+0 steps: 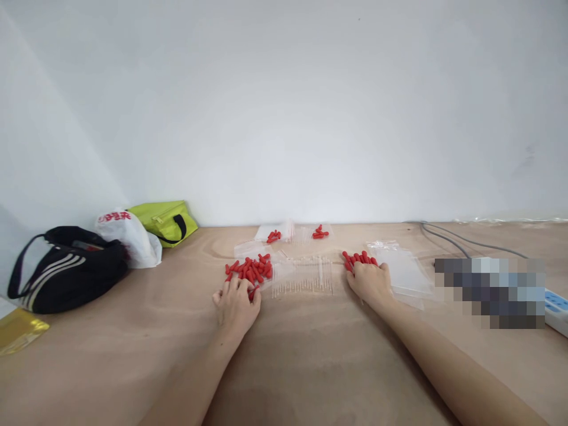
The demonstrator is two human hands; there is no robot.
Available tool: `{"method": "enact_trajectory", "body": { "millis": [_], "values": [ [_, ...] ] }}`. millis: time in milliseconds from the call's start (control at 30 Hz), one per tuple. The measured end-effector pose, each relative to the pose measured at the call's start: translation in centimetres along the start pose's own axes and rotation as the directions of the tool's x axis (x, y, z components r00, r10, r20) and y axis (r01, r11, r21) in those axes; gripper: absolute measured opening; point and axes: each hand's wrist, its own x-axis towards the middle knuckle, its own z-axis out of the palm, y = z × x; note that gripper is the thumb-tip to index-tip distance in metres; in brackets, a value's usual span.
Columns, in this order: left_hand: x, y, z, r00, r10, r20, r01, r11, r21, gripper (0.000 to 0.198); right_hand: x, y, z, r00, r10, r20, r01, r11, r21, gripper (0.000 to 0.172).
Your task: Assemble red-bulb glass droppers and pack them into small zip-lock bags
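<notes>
My left hand [235, 303] lies on the wooden table [133, 331] at the near edge of a loose pile of small red pieces [251, 269]; its fingers curl down onto the pieces, and what they grip is hidden. My right hand [368, 279] rests knuckles up beside a smaller cluster of red pieces [357, 258], fingers bent over them. Between the hands lies a clear plastic strip holder [302, 276]. Further back, two small clear bags [276, 232] [319, 232] each hold a few red pieces.
A stack of clear zip bags [399, 266] lies right of my right hand. A black striped bag [66, 266], a white plastic bag [128, 236] and a green pouch [166, 220] sit at the left by the wall. Grey cables [444, 235] and a power strip [557, 307] are at the right.
</notes>
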Motion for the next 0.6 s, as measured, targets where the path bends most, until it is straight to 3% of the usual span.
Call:
{"method": "enact_trajectory", "body": {
  "millis": [167,333,500,600],
  "values": [
    [0.0,-0.1,0.0,1.000,0.010,-0.021,-0.010,1.000,-0.009,0.013,0.0,-1.1,-0.5,1.000,-0.015,-0.021,0.016,0.999,0.051,0.030],
    [-0.4,0.8,-0.4,0.983,0.067,-0.169,-0.091,0.986,-0.138,0.013,0.4,-3.3,-0.7,0.994,-0.006,0.110,-0.005,0.995,0.100,0.031],
    [-1.3,2.3,0.5,0.914,0.308,-0.264,-0.395,0.821,-0.412,0.019,0.9,-4.3,-0.5,0.990,0.013,0.138,-0.029,0.993,0.113,0.028],
    [-1.7,2.9,1.3,0.897,0.388,-0.211,-0.439,0.722,-0.534,0.021,1.0,-4.6,-0.6,0.992,0.025,0.126,-0.041,0.992,0.122,0.027]
  ]
}}
